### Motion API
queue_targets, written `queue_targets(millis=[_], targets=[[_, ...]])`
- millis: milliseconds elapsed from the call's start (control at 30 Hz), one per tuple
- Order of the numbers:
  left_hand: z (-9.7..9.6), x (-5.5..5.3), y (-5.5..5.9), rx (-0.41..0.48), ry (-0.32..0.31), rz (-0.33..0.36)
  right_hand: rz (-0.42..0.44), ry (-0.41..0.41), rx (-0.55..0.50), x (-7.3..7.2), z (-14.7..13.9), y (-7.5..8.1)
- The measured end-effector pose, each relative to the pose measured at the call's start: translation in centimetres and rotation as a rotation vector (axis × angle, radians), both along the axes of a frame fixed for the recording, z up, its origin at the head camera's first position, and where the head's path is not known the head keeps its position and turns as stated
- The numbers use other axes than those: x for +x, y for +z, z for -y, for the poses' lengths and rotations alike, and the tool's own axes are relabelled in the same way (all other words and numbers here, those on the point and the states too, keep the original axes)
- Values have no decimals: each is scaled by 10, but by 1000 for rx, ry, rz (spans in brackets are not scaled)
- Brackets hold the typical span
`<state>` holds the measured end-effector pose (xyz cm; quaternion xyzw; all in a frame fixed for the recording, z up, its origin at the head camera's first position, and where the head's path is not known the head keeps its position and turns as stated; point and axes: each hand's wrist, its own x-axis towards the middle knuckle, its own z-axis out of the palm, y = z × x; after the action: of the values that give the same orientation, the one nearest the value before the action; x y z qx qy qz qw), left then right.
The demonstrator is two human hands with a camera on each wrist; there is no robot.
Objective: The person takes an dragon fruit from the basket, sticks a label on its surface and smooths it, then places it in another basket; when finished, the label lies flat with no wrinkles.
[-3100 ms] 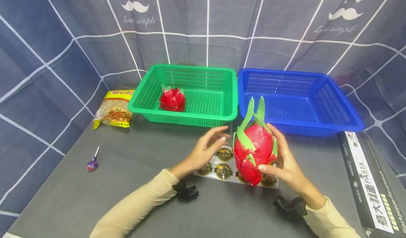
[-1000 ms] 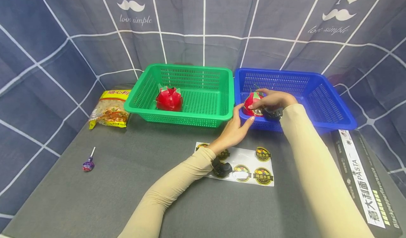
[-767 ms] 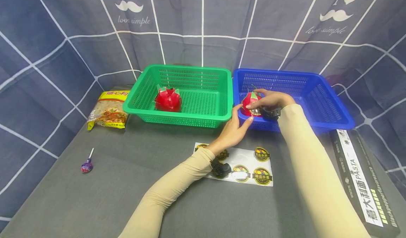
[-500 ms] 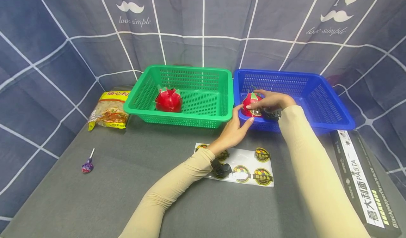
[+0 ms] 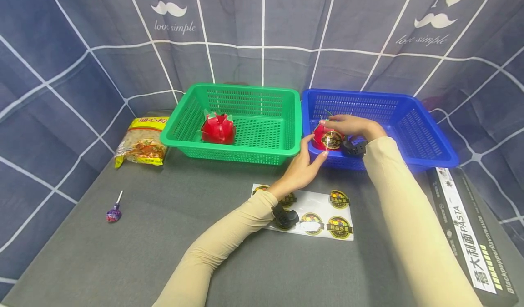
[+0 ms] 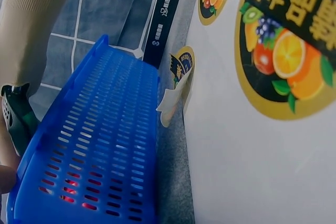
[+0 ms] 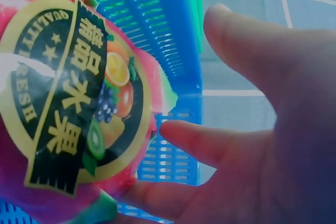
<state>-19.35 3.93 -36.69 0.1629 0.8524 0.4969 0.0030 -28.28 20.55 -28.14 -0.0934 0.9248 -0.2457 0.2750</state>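
A red dragon fruit [image 7: 13, 166] with green leaf tips lies in the front left corner of the blue basket [image 5: 421, 136]. On its side is a round black and gold sticker [image 7: 79, 93] printed with fruit. My right hand [image 5: 354, 126] reaches into the basket; its thumb is raised off the fruit and its straight fingers lie against the fruit's side in the right wrist view. My left hand [image 5: 300, 168] is at the basket's front left corner, fingers and thumb spread beside the fruit at the rim. Under the left wrist lies a white sticker sheet [image 5: 323, 202] on the table.
A green basket [image 5: 192, 147] holding a red fruit with green tips [image 5: 219, 128] stands left of the blue one. A yellow food bag [image 5: 143, 141] and a lollipop [image 5: 113, 213] lie farther left. A long pasta box [image 5: 468, 234] lies at the right.
The dragon fruit went from my right hand over the sticker sheet into the blue basket. Just now my right thumb lifted off its sticker, uncovering it; my left hand stayed at the rim.
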Motion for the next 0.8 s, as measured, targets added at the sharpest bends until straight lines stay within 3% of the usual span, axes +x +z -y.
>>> queue_targets(millis=[200,400,667,800], targets=[[1,2,1,-6,-8,3,-46,-31,-38,6,-1,4],[5,7,6,-3,-18,28,-150,-86,-56,12,-5,5],[18,18,11,-17,-80,32,-237,-137,-96,29,-4,9],[28,27,12,22,-98,42,-273,-167,-146,38,-3,8]])
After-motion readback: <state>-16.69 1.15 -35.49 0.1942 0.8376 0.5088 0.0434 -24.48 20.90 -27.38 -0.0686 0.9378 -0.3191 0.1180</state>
